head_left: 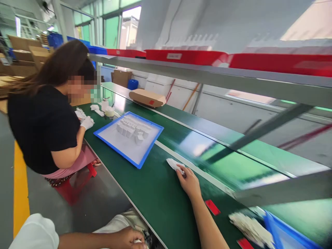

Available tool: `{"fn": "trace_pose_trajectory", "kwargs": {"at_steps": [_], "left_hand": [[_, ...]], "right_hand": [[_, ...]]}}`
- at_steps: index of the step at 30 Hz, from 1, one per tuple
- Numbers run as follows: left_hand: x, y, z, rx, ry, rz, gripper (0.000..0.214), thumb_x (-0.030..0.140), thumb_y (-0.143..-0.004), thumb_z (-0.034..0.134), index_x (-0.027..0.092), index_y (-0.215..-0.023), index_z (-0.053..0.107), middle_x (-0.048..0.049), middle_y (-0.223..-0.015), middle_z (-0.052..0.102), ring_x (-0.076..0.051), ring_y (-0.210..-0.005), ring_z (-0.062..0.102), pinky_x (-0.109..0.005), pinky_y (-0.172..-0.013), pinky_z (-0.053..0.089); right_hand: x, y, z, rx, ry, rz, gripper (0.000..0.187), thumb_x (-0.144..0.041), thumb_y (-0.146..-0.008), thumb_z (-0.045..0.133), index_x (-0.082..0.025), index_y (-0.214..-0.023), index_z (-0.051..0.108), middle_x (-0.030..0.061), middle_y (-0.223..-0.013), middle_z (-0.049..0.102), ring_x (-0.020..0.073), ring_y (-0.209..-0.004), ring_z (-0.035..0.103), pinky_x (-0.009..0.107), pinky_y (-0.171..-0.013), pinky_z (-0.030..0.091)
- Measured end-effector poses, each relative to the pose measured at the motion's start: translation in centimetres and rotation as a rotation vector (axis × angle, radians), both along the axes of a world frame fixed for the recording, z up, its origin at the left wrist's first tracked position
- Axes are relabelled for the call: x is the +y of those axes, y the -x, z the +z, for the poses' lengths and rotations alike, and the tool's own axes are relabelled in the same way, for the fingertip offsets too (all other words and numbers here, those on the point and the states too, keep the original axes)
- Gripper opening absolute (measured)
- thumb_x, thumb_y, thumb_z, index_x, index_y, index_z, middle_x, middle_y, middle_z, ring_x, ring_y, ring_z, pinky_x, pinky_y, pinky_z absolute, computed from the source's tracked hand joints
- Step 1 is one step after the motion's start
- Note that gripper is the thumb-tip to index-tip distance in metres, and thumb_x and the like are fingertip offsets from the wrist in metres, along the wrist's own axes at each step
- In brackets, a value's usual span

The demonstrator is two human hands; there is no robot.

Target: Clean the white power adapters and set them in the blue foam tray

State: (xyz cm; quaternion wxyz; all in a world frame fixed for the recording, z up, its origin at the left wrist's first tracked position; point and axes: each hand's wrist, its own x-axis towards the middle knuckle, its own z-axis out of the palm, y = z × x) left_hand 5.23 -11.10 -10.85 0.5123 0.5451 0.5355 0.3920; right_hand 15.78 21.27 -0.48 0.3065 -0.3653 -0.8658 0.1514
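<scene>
My right hand (190,183) reaches over the green tabletop, thumb and fingers closed on a crumpled white cloth (173,164) that lies flat against the surface. Something small and dark shows between those fingers, too unclear to name. Low in the view, my left hand (131,238) rests near my lap with its fingers curled round a small white thing (138,241), mostly hidden. Beyond my right hand, a blue-rimmed white tray (141,164) holds several small white box-like pieces (129,127).
A co-worker (49,128) with white gloves sits at the left of the green bench (147,193). Red tags (212,206), a pile of whitish gloves or cloths (250,228) and another blue tray (290,231) lie at right. Red bins (186,57) line the shelf above.
</scene>
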Motion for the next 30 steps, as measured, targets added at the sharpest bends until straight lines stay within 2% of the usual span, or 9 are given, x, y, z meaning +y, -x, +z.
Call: {"fn": "trace_pose_trajectory", "kwargs": {"at_steps": [4,9,14,19,21,23,25,28,30], "left_hand": [[-0.6,0.1,-1.8,0.072,0.102,-0.008,0.049,0.065,-0.090,0.052,0.022,-0.067,0.049,0.0021,-0.060,0.043,-0.014,-0.059,0.045,-0.032,-0.059,0.043],[-1.0,2.1,-0.4,0.168,0.154,0.072,0.038,0.062,-0.083,0.054,0.025,-0.075,0.057,-0.0014,-0.073,0.061,-0.022,-0.075,0.058,-0.036,-0.072,0.046],[-1.4,4.4,3.0,0.213,0.125,0.013,0.030,0.047,-0.089,0.052,0.022,-0.086,0.069,-0.0062,-0.087,0.073,-0.025,-0.086,0.066,-0.036,-0.082,0.049],[-1.2,5.7,9.3,0.121,0.034,-0.310,0.030,0.048,-0.086,0.066,0.025,-0.100,0.078,-0.0062,-0.101,0.079,-0.024,-0.095,0.071,-0.032,-0.090,0.051],[-0.7,5.8,12.3,0.053,0.014,-0.464,0.034,0.050,-0.088,0.064,0.026,-0.107,0.079,-0.0078,-0.104,0.079,-0.025,-0.097,0.072,-0.032,-0.091,0.052],[0.0,5.9,14.8,-0.004,0.037,-0.546,0.040,0.054,-0.092,0.058,0.026,-0.112,0.078,-0.0099,-0.110,0.078,-0.028,-0.102,0.072,-0.036,-0.095,0.052],[0.8,5.8,16.4,-0.027,0.047,-0.549,0.044,0.058,-0.092,0.056,0.025,-0.110,0.079,-0.0101,-0.109,0.078,-0.029,-0.102,0.072,-0.038,-0.095,0.052],[1.7,5.9,16.7,-0.010,-0.089,-0.425,0.041,0.055,-0.094,0.055,0.023,-0.097,0.081,-0.0092,-0.095,0.079,-0.027,-0.092,0.073,-0.037,-0.089,0.053],[2.2,6.2,16.0,-0.005,-0.228,-0.329,0.037,0.046,-0.097,0.054,0.019,-0.092,0.079,-0.0090,-0.085,0.077,-0.023,-0.084,0.072,-0.033,-0.082,0.054]], "right_hand": [[-0.1,0.1,-0.3,0.003,0.002,-0.095,0.046,-0.045,-0.089,0.041,-0.016,-0.115,0.064,0.0096,-0.091,0.067,0.0229,-0.080,0.062,0.037,-0.077,0.052],[0.3,-0.3,-1.2,-0.025,0.010,-0.240,0.040,-0.034,-0.094,0.037,-0.014,-0.115,0.065,0.0144,-0.102,0.063,0.0266,-0.092,0.056,0.043,-0.087,0.047],[-0.2,0.0,-0.3,-0.142,0.036,-0.223,0.039,-0.027,-0.094,0.044,-0.014,-0.123,0.067,0.0196,-0.109,0.062,0.0340,-0.105,0.049,0.053,-0.091,0.041],[-5.1,2.1,2.6,-0.271,0.082,0.242,0.034,-0.022,-0.093,0.055,-0.021,-0.121,0.073,0.0124,-0.107,0.070,0.0253,-0.101,0.057,0.040,-0.094,0.046],[-8.6,3.4,3.7,-0.320,0.120,0.543,0.031,-0.019,-0.088,0.064,-0.028,-0.115,0.076,0.0045,-0.105,0.073,0.0189,-0.098,0.061,0.030,-0.092,0.048],[-12.1,4.6,4.6,-0.402,0.172,0.981,0.032,-0.018,-0.091,0.062,-0.025,-0.120,0.074,0.0048,-0.104,0.074,0.0179,-0.099,0.063,0.027,-0.090,0.048],[-14.3,5.5,5.2,-0.451,0.214,1.242,0.029,-0.017,-0.094,0.059,-0.020,-0.118,0.074,0.0052,-0.102,0.074,0.0167,-0.097,0.064,0.024,-0.086,0.048],[-13.8,5.6,6.2,-0.394,0.318,1.286,0.026,-0.017,-0.096,0.057,-0.014,-0.116,0.074,0.0060,-0.102,0.074,0.0144,-0.092,0.065,0.022,-0.084,0.048],[-11.5,4.9,6.8,-0.256,0.363,1.091,0.024,-0.017,-0.096,0.058,-0.015,-0.115,0.073,0.0059,-0.104,0.073,0.0140,-0.093,0.065,0.022,-0.086,0.048]]}}
